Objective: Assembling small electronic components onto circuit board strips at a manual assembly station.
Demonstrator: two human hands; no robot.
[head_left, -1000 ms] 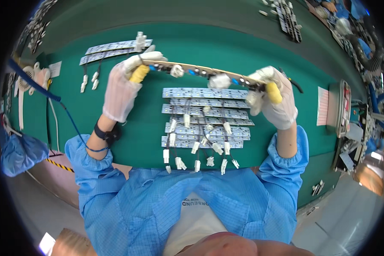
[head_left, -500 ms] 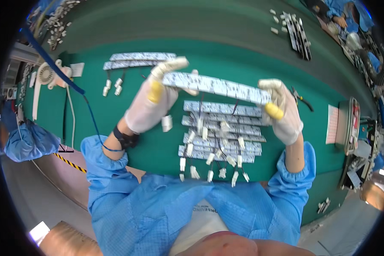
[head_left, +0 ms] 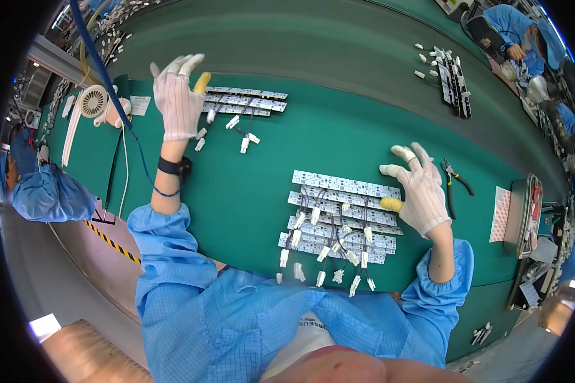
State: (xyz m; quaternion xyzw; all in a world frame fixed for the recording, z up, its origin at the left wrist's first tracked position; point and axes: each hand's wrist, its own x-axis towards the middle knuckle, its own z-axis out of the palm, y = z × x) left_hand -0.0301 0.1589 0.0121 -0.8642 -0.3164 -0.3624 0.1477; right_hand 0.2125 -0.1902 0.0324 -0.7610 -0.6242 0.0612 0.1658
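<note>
The pale strip gripped by both hands half a second earlier had left their hold; just right of the left hand [head_left: 179,105], the far strips [head_left: 230,100] now numbered three, not two. The hands were wide apart, fingers spread, the right hand [head_left: 421,195] beside the near strips [head_left: 335,205]. Further right lay a red-printed sheet [head_left: 501,214], illegibly small, and a box [head_left: 516,223] containing something red [head_left: 536,214].

Bright, even light across the green tabletop [head_left: 255,166], strong fisheye curvature, black corners, white glare lower left.
</note>
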